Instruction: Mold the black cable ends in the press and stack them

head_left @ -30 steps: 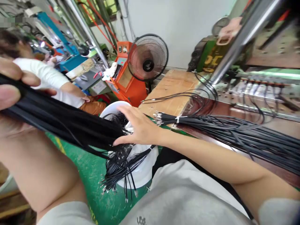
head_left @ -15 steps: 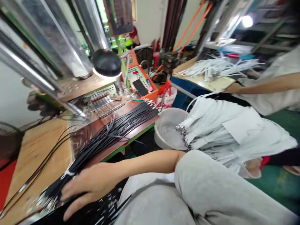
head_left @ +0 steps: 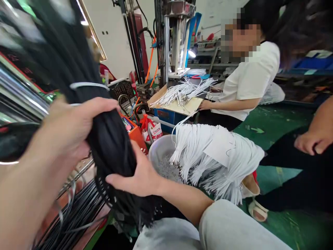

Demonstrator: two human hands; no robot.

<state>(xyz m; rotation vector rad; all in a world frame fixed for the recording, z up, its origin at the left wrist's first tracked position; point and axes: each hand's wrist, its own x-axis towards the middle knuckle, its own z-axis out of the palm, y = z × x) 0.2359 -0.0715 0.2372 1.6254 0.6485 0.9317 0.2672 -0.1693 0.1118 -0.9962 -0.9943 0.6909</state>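
A thick bundle of black cables (head_left: pixel 110 142) stands tilted in front of me, bound with a white tie (head_left: pixel 88 84). My left hand (head_left: pixel 69 126) is wrapped round it just below the tie, thumb across the front. Lower down, my right hand (head_left: pixel 142 175) grips the same bundle from the right side. The bundle's top end is blurred, and its lower ends hang near my lap. Behind it, more loose black cables (head_left: pixel 78 210) lie along the bench.
A grey tub (head_left: pixel 156 149) with small bits inside stands beyond my right hand. White cable bundles (head_left: pixel 218 149) with a paper sheet are piled beside it. A co-worker (head_left: pixel 244 83) sits at a table of white cables (head_left: pixel 182 92); another person's hand (head_left: pixel 313 140) shows at right.
The tied black cable bundle has come up off the bench and is now upright in both hands. My left hand has entered the view. The view has swung right, bringing in the co-worker.
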